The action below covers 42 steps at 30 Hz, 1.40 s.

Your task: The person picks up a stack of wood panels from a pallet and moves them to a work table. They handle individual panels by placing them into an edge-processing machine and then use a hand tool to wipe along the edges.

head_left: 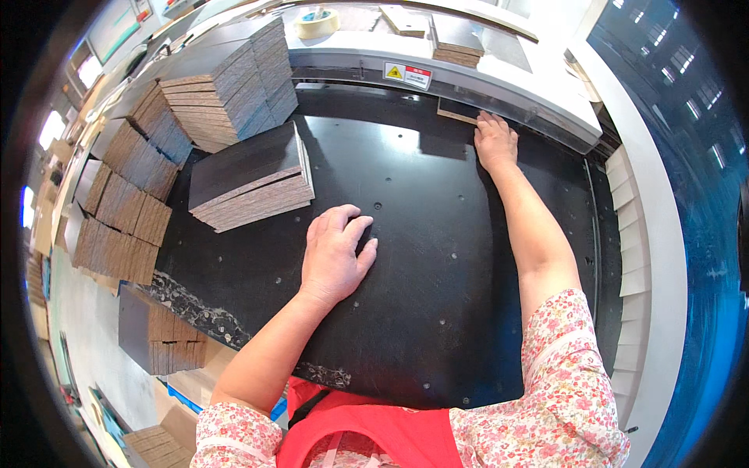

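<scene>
My left hand (335, 253) rests on the black tabletop (398, 304) with its fingers apart and nothing in them. Out at the far right, my right hand (497, 140) is closed on the end of a small dark-topped board (459, 111). Most of that board is hidden beneath the clear guard along the white machine beam (355, 66). A short stack of dark-faced chipboard pieces (253, 187) lies on the tabletop, beyond and to the left of my left hand.
Taller chipboard stacks (226, 90) line the left side, with another stack (160, 335) lower down. On the beam sit a tape roll (317, 24) and a few board pieces (458, 40). Pale pleated bellows (630, 226) run along the right. Chips litter the table's left edge (199, 312).
</scene>
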### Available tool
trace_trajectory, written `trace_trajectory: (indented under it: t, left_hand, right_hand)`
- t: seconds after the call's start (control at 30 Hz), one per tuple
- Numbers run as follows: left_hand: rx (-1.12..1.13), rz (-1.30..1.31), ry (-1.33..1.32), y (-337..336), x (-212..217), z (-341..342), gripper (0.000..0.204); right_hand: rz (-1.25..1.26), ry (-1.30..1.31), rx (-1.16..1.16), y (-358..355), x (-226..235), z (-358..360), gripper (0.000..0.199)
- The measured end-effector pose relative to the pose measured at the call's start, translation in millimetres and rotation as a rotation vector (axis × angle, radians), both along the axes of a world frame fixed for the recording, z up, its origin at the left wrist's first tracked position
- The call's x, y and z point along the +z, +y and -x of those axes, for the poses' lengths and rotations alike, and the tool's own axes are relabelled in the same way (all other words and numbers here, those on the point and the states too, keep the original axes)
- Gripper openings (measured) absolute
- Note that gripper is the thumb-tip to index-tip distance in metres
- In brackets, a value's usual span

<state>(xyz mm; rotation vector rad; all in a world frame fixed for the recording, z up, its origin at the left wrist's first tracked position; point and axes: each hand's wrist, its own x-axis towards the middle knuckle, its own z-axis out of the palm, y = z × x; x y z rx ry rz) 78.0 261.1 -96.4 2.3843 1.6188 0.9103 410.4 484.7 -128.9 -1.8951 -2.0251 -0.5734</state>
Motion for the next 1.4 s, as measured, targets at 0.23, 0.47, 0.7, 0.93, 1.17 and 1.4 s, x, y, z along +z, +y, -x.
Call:
trace_trajectory:
  t: [0.23,0.47,0.7,0.93,1.17,1.4]
  left_hand:
    - [0.004,0.005,-0.005,0.8,-1.1,2.1,0.041]
    - [0.049,-0.040,0.013,1.6,-5.8,3.4,0.081]
    - [0.016,0.098,0.087,-0.7,-0.2,3.4,0.085]
    - [0.030,0.114,0.076,-2.8,3.8,6.2,0.079]
    - [0.016,-0.030,0.002,-4.8,-6.9,4.6,0.076]
    - [0.014,-0.084,-0.040,-5.2,-14.0,10.3,0.075]
  right_hand:
    - [-0.205,0.040,0.286,-29.4,1.5,9.0,0.017]
    - [-0.152,0.100,0.743,-145.7,20.5,68.5,0.010]
    - [0.008,0.242,0.892,-195.1,59.6,109.0,0.035]
    - [0.028,0.324,0.982,-134.7,104.1,204.8,0.065]
    - [0.267,-0.045,0.918,-92.4,125.3,293.8,0.085]
    - [0.322,-0.004,0.913,-100.0,142.1,300.6,0.082]
